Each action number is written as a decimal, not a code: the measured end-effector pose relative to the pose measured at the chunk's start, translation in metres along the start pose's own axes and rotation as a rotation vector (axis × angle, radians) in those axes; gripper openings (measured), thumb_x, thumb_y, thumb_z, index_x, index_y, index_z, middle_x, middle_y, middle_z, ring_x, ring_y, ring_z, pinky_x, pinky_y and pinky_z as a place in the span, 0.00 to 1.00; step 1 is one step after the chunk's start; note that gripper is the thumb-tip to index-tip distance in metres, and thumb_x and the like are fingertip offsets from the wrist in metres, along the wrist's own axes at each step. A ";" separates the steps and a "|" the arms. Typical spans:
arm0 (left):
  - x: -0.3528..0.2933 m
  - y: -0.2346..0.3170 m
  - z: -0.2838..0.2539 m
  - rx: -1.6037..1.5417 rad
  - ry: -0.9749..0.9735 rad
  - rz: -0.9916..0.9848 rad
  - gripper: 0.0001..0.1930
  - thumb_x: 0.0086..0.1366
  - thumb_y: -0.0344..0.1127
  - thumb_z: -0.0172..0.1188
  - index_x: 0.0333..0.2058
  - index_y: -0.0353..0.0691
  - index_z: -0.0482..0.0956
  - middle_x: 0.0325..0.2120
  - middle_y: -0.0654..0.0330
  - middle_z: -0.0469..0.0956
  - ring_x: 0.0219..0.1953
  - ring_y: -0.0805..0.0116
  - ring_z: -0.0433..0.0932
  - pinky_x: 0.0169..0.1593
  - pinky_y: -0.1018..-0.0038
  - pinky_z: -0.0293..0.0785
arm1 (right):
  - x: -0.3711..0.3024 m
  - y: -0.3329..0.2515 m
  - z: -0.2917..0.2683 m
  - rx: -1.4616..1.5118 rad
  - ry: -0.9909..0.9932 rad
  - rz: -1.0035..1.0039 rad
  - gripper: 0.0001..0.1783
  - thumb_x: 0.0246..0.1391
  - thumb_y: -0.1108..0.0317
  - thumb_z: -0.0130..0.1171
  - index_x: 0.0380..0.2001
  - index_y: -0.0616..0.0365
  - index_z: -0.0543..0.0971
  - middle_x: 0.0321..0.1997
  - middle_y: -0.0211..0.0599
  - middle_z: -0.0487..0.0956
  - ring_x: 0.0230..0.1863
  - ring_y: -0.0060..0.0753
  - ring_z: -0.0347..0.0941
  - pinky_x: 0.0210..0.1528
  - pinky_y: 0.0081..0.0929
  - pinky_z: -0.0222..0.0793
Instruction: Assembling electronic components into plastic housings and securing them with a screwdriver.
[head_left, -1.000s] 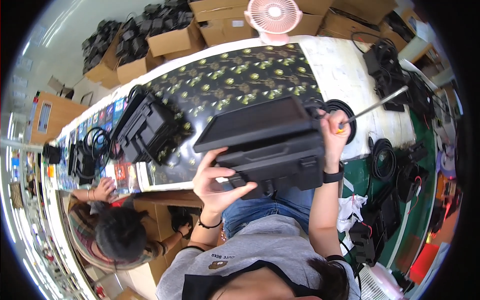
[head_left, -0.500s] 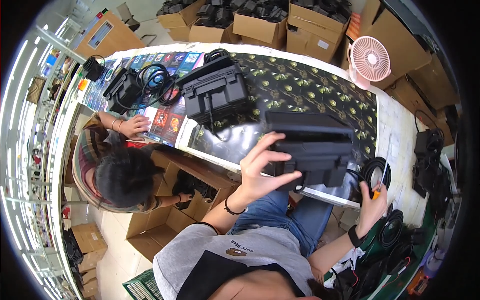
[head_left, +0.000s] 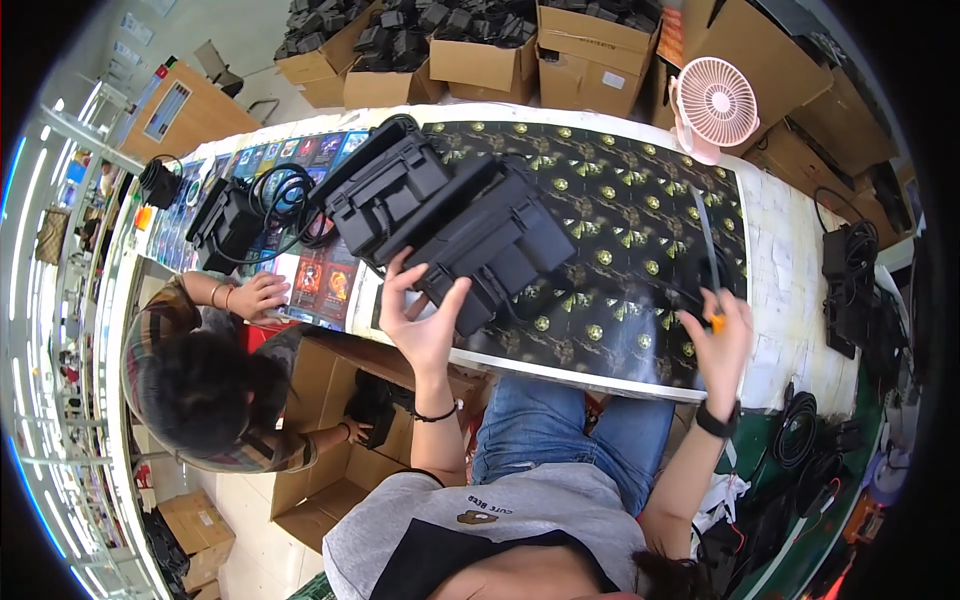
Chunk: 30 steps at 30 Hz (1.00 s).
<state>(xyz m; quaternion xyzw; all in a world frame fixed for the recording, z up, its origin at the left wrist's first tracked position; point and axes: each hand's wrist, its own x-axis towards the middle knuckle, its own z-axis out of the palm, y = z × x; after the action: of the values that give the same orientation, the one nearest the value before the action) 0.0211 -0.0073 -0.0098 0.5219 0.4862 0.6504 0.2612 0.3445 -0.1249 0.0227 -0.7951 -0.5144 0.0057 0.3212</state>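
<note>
Left grip [head_left: 424, 330], spread wide, clasps a boxy black plastic case [head_left: 505, 238]; right grip [head_left: 726, 340] loosely curls round an orange-handled, metal-shafted screwdriver [head_left: 709, 248].

Illumination: bright, cool, indoor; bright strips along shelving [head_left: 60, 380] at 9 o'clock. Glare: pale sheen on glossy patterned sheet [head_left: 640, 350], 4 o'clock. Shadow detail: poor in black case [head_left: 515, 235]. Blur: slight, screwdriver [head_left: 707, 238], 3 o'clock. Distortion: fisheye, table [head_left: 795, 270] bowed at 12 o'clock; corners black.
</note>
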 end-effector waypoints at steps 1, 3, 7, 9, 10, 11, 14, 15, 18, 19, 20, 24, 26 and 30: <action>0.006 -0.009 -0.001 0.042 0.008 0.051 0.24 0.44 0.23 0.76 0.40 0.38 0.75 0.56 0.49 0.71 0.50 0.65 0.77 0.40 0.76 0.82 | 0.011 -0.013 0.011 0.068 -0.027 -0.064 0.19 0.35 0.70 0.76 0.28 0.59 0.74 0.29 0.33 0.75 0.39 0.41 0.73 0.44 0.35 0.70; 0.016 -0.017 -0.009 -0.008 0.045 0.040 0.23 0.46 0.23 0.76 0.41 0.38 0.75 0.56 0.50 0.71 0.50 0.68 0.76 0.41 0.77 0.81 | 0.031 -0.049 0.044 0.225 -0.075 -0.150 0.19 0.36 0.67 0.76 0.27 0.59 0.74 0.29 0.32 0.77 0.39 0.39 0.74 0.44 0.34 0.71; 0.039 -0.023 -0.008 -0.026 0.089 0.030 0.23 0.47 0.21 0.75 0.41 0.35 0.74 0.56 0.47 0.70 0.53 0.62 0.74 0.47 0.75 0.80 | 0.073 -0.089 0.103 0.556 -0.157 -0.166 0.21 0.41 0.71 0.74 0.24 0.60 0.67 0.30 0.36 0.78 0.51 0.38 0.79 0.47 0.31 0.71; 0.051 -0.038 -0.015 0.040 0.145 0.085 0.22 0.48 0.22 0.75 0.41 0.32 0.75 0.51 0.48 0.74 0.53 0.62 0.74 0.57 0.72 0.72 | 0.088 -0.101 0.133 0.677 -0.161 -0.170 0.20 0.43 0.73 0.73 0.24 0.60 0.67 0.29 0.36 0.78 0.54 0.36 0.78 0.48 0.28 0.70; 0.056 -0.044 -0.018 0.040 0.161 0.072 0.21 0.49 0.23 0.75 0.41 0.32 0.75 0.49 0.49 0.75 0.51 0.63 0.75 0.56 0.72 0.72 | 0.091 -0.105 0.141 0.712 -0.148 -0.175 0.19 0.44 0.75 0.72 0.24 0.60 0.67 0.29 0.35 0.77 0.53 0.34 0.78 0.49 0.26 0.69; 0.061 -0.050 -0.021 0.040 0.177 0.058 0.21 0.49 0.24 0.75 0.41 0.32 0.75 0.46 0.50 0.76 0.50 0.64 0.75 0.56 0.72 0.71 | 0.093 -0.104 0.153 0.785 -0.110 -0.207 0.15 0.45 0.75 0.70 0.26 0.63 0.70 0.29 0.38 0.80 0.44 0.39 0.81 0.44 0.31 0.73; 0.077 -0.057 -0.030 -0.026 0.170 -0.055 0.20 0.51 0.25 0.74 0.41 0.32 0.75 0.43 0.52 0.77 0.46 0.67 0.76 0.52 0.75 0.72 | 0.087 -0.116 0.154 0.822 -0.082 -0.190 0.09 0.49 0.78 0.65 0.31 0.63 0.74 0.30 0.39 0.80 0.31 0.31 0.79 0.39 0.27 0.75; 0.078 -0.052 -0.030 -0.050 0.155 -0.142 0.20 0.52 0.25 0.73 0.41 0.32 0.75 0.43 0.52 0.77 0.45 0.68 0.76 0.51 0.76 0.72 | 0.087 -0.119 0.152 0.826 -0.078 -0.187 0.09 0.49 0.78 0.65 0.31 0.63 0.74 0.30 0.39 0.80 0.31 0.31 0.79 0.39 0.27 0.75; 0.079 -0.041 -0.022 0.038 0.114 -0.110 0.19 0.56 0.28 0.71 0.44 0.32 0.73 0.42 0.55 0.76 0.43 0.71 0.75 0.49 0.78 0.72 | 0.089 -0.137 0.136 0.817 0.000 -0.337 0.07 0.49 0.78 0.63 0.32 0.58 0.78 0.36 0.32 0.81 0.27 0.33 0.72 0.34 0.29 0.73; 0.080 -0.038 -0.019 0.080 0.118 -0.111 0.20 0.57 0.29 0.71 0.45 0.33 0.73 0.42 0.56 0.76 0.42 0.71 0.75 0.49 0.78 0.71 | 0.097 -0.146 0.122 0.743 0.037 -0.573 0.12 0.47 0.77 0.63 0.37 0.53 0.81 0.35 0.27 0.81 0.29 0.32 0.70 0.36 0.27 0.71; 0.078 -0.041 -0.018 0.124 0.120 -0.067 0.22 0.59 0.34 0.69 0.48 0.32 0.72 0.44 0.55 0.73 0.46 0.69 0.73 0.52 0.73 0.70 | 0.101 -0.157 0.112 0.771 -0.021 -0.650 0.12 0.46 0.78 0.63 0.34 0.52 0.81 0.48 0.23 0.82 0.32 0.28 0.69 0.37 0.24 0.70; 0.067 -0.037 -0.017 0.606 0.193 0.264 0.23 0.60 0.36 0.68 0.49 0.32 0.71 0.47 0.51 0.68 0.53 0.60 0.67 0.56 0.64 0.67 | 0.113 -0.194 0.111 0.912 -0.288 -0.619 0.20 0.52 0.73 0.61 0.50 0.48 0.79 0.36 0.32 0.81 0.36 0.39 0.75 0.41 0.32 0.72; 0.052 -0.016 -0.005 0.582 0.274 0.327 0.19 0.61 0.31 0.65 0.48 0.33 0.71 0.49 0.53 0.67 0.53 0.59 0.68 0.55 0.64 0.69 | 0.116 -0.189 0.116 0.964 -0.366 -0.546 0.13 0.54 0.74 0.56 0.43 0.55 0.79 0.35 0.32 0.82 0.36 0.42 0.78 0.42 0.33 0.72; 0.015 0.035 0.045 0.141 -0.045 0.483 0.18 0.60 0.22 0.60 0.48 0.35 0.69 0.52 0.52 0.66 0.54 0.61 0.69 0.55 0.66 0.71 | 0.107 -0.140 0.114 1.206 -0.257 -0.251 0.09 0.59 0.74 0.54 0.25 0.58 0.66 0.46 0.31 0.84 0.35 0.20 0.77 0.36 0.23 0.71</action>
<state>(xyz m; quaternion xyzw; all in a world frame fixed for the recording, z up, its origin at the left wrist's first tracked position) 0.0640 0.0077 0.0272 0.6542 0.3857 0.6466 0.0719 0.2422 0.0578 0.0395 -0.4007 -0.5445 0.3525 0.6471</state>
